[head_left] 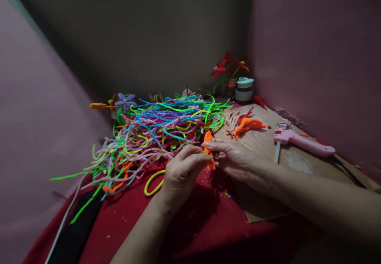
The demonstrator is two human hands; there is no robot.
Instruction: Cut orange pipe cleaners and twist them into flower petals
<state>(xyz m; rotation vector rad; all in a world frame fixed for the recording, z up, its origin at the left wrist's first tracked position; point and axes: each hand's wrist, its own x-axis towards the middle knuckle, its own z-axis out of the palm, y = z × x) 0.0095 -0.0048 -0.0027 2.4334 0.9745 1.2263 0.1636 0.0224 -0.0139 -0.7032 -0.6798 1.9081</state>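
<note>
Both of my hands meet at an orange pipe-cleaner piece (208,140), which stands roughly upright between my fingers. My right hand (228,155) pinches its middle from the right side. With closed fingertips, my left hand (186,164) grips its lower part, where thin ends hang down. Behind and left of my hands lies a big tangled heap of pipe cleaners (166,125) in blue, green, pink, purple and yellow. More orange pipe-cleaner pieces (248,126) rest on the brown board (262,145), just beyond my right hand.
A pink hot glue gun (306,141) with its cord lies on the board at right. Pipe-cleaner flowers (218,70) and a small lidded container (244,89) stand at the back. A purple flower (126,102) is behind the heap. Red cloth (131,224) covers the table.
</note>
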